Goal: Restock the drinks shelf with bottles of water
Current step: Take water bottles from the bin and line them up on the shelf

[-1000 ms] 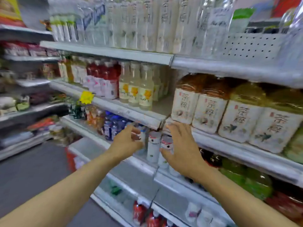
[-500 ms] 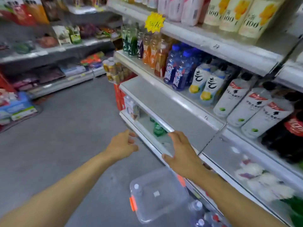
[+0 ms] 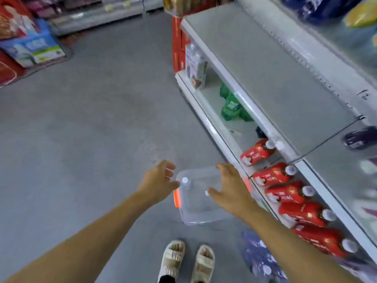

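two pale strapped sandals (image 3: 186,260) on smooth grey floor (image 3: 81,150). both hands, left (image 3: 158,183) and right (image 3: 230,190), released with fingers spread above a clear plastic bin (image 3: 195,209) holding one white-capped water bottle (image 3: 185,181). beyond, the bare grey metal shelf (image 3: 275,82).

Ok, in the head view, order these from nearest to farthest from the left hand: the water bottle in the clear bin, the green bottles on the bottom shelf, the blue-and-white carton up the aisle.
1. water bottle: right beside the left hand, in the bin's near-left corner.
2. green bottles: farther up, on the bottom shelf to the right.
3. blue-and-white carton: farthest, on the floor far up-left.
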### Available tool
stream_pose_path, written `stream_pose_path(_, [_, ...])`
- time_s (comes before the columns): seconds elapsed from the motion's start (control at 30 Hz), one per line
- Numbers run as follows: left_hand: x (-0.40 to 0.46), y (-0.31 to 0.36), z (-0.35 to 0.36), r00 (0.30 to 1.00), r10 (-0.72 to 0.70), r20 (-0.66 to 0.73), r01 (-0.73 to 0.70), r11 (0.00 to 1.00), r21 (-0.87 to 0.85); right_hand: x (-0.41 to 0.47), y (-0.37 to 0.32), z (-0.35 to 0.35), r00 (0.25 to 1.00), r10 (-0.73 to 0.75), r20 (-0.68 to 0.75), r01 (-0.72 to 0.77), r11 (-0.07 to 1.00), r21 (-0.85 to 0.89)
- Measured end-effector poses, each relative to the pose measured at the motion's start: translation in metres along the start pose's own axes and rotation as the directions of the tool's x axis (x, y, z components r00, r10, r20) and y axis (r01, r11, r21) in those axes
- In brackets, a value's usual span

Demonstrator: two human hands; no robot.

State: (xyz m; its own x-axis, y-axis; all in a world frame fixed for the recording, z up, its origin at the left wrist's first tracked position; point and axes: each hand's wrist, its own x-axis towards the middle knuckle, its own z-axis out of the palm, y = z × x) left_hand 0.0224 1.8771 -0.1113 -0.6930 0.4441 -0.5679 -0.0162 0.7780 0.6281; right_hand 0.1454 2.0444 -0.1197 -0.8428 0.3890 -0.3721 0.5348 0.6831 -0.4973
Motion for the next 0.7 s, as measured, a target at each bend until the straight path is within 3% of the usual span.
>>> stream_pose_path(0.3, [0.074, -0.097, 0.093, 0.993, -0.112, 0.029, 0.112, 0.994, 0.021, 0.064, 0.071, 0.115, 0.991, 0.008, 0.135, -0.012, 0.999, 0.029])
stream_pose_path(0.7, [0.195, -0.214, 0.187, 0.993, -0.118, -0.022, 0.120, 0.989, 0.091, 0.161, 0.151, 0.291, 0.991, 0.012, 0.136, -0.028, 0.993, 0.116])
